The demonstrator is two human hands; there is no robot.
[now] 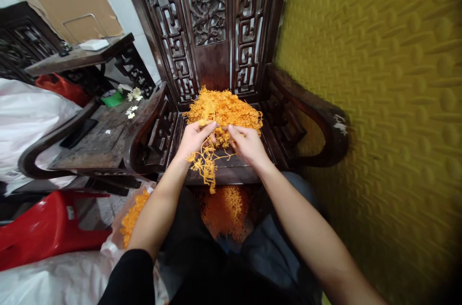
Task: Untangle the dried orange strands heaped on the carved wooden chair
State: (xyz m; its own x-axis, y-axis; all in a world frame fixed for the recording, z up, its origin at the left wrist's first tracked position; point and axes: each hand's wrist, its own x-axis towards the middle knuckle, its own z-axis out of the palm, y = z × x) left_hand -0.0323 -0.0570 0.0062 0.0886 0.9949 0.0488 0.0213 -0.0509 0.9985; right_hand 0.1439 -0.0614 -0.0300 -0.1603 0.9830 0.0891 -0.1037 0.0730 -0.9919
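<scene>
A heap of orange branched plastic stems (234,108) lies on the seat of a dark carved wooden chair (212,62). In front of the heap, my left hand (197,136) is closed on a cluster of orange stems (205,165), which dangles below it over the seat's front edge. My right hand (247,144) is close beside it, thumb and finger pinched together near a thin orange strand. What sits between the right fingertips is too small to make out. Both hands meet at the near side of the heap.
A clear bag of orange pieces (133,216) stands by my left leg, and more orange stems (231,206) lie below the seat. A red plastic stool (50,228), white sacks (29,122) and a side table (97,146) with green tape (112,98) are left. A yellow textured surface (382,103) rises at right.
</scene>
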